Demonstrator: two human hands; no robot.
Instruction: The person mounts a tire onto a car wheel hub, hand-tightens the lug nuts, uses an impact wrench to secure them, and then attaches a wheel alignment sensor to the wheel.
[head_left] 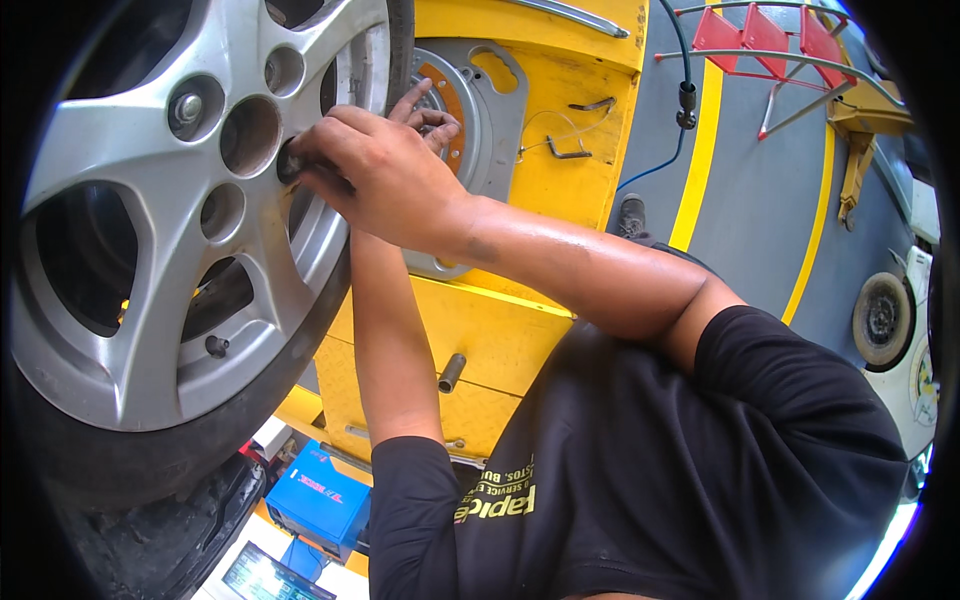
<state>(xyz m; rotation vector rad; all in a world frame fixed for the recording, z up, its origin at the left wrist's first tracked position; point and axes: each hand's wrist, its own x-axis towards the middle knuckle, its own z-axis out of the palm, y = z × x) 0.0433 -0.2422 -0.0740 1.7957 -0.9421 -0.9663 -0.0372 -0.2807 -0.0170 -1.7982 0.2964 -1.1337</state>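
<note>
My right hand [380, 180] is at a lug hole of the silver alloy wheel [140, 250], its thumb and fingers closed on a small dark part [290, 160], probably a nut, mostly hidden by the fingertips. A bolt [188, 110] sits in another hole. Behind my right hand, my left hand [426, 122] is partly hidden, its visible fingers apart and loosely bent beside the wheel's edge, in front of a grey round plate [480, 150] with an orange ring.
A yellow machine or cart [570, 200] carries hex keys [568, 152] and a metal sleeve [452, 372]. A cable [682, 60] hangs nearby. Red-seated metal steps [760, 40], a spare wheel [880, 318] and yellow floor lines lie right. A blue case [315, 490] and a screen are below.
</note>
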